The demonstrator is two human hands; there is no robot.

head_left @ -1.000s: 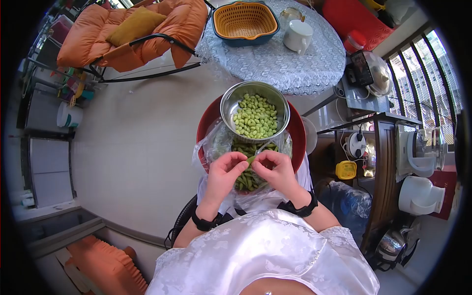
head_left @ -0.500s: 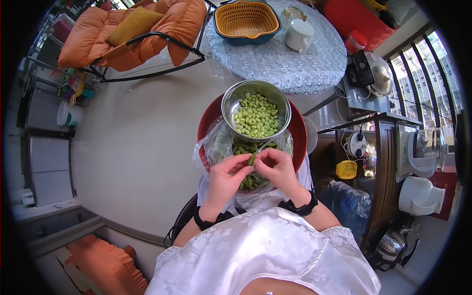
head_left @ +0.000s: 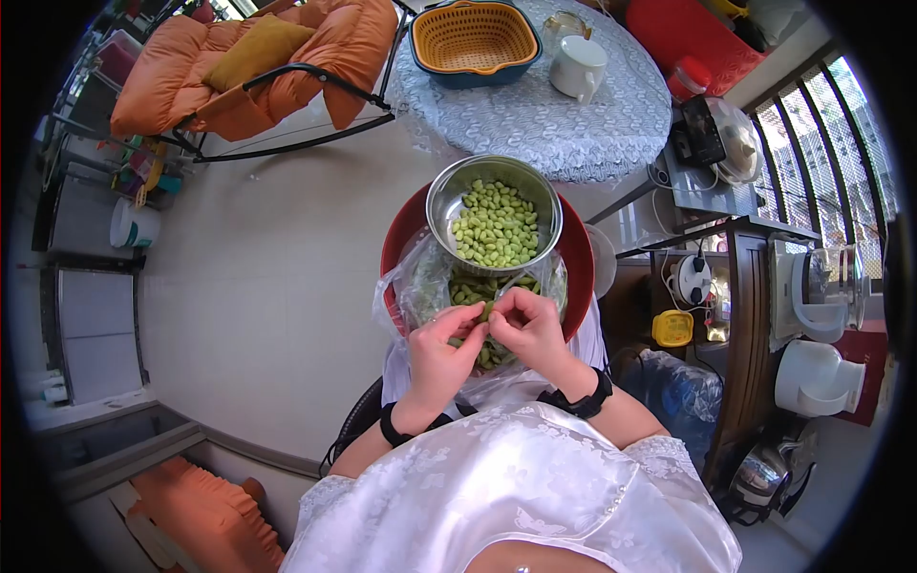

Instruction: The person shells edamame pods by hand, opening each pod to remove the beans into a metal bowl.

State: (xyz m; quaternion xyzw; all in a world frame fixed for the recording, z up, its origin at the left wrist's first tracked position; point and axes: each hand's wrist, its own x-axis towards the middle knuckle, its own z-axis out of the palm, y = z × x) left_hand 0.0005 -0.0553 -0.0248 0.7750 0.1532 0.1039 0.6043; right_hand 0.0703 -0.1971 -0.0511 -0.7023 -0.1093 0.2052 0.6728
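Note:
Between the fingertips of both hands is a green bean pod point(head_left: 487, 312), largely covered by the fingers. My left hand point(head_left: 441, 346) pinches it from the left, and my right hand point(head_left: 528, 329) pinches it from the right. Under them, more pods point(head_left: 492, 355) lie in a clear plastic bag point(head_left: 413, 282) inside a red basin point(head_left: 390, 250). A steel bowl point(head_left: 440, 229) with shelled green beans point(head_left: 497, 225) rests at the basin's far side, just beyond my hands.
Ahead stands a round table point(head_left: 535, 124) with a lace cloth, an orange basket point(head_left: 475, 38) and a white mug point(head_left: 577, 69). An orange cushioned chair point(head_left: 344, 57) is at the far left. To the right, a wooden shelf point(head_left: 740, 315) holds a power strip point(head_left: 690, 280) and a yellow container point(head_left: 672, 328).
Both hands stay together over the bag, with slight finger movement on the pod, which shows less between the fingertips now. The bowl and basin look unchanged.

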